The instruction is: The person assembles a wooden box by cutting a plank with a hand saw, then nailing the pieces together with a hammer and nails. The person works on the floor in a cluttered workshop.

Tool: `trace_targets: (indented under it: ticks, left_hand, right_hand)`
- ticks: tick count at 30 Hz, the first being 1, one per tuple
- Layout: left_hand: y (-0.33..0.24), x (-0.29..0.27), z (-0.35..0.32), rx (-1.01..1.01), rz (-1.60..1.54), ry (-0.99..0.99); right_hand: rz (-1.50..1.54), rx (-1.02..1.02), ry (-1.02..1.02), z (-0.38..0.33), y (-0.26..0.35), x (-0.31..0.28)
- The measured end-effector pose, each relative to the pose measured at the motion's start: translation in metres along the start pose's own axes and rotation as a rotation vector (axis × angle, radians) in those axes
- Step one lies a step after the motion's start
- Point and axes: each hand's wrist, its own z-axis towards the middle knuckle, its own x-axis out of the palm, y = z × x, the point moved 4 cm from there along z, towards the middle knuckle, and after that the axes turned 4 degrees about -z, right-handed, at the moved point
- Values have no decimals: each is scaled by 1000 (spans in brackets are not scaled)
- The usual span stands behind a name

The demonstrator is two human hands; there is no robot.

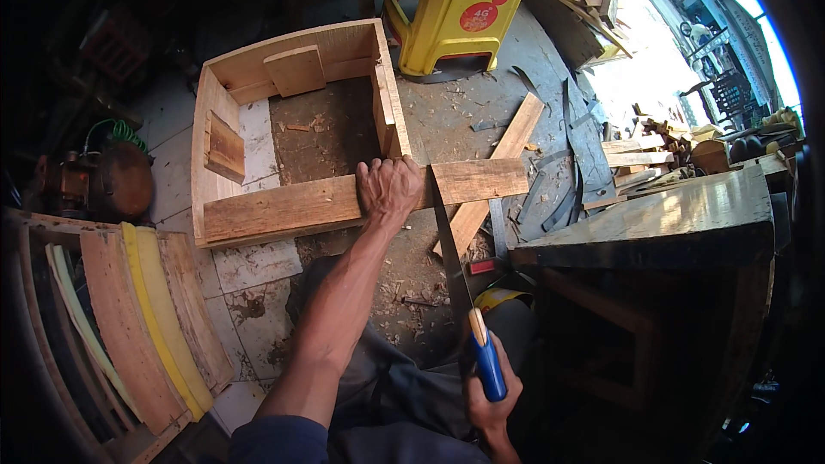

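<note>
My left hand (389, 189) is closed over a wooden board (292, 209), pressing it down at the near right corner of a rectangular wooden frame (225, 69). The board lies along the frame's near side, and its right end sticks out past the corner. In my right hand (494, 410) is the blue handle of a handsaw (453, 262). Its blade slants up and away from me. The blade's far end meets the board just right of my left hand. Small wood blocks stand against the inside of the frame's walls.
Beyond the frame stands a yellow plastic stool (464, 9). A loose plank (520, 125) lies under the board's overhanging end. Wood shavings and dark strips litter the floor. A bench (670, 206) is at the right, a curved wooden piece (129, 318) at the left.
</note>
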Motion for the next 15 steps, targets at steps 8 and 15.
trace_targets:
  ticks: [8,15]
  left_hand:
    - [7,2,3,-8,19,34]
    - [1,4,3,-40,11,-24]
  right_hand:
    - [40,21,24,69,-13,48]
    - [162,58,-61,47,-21,27]
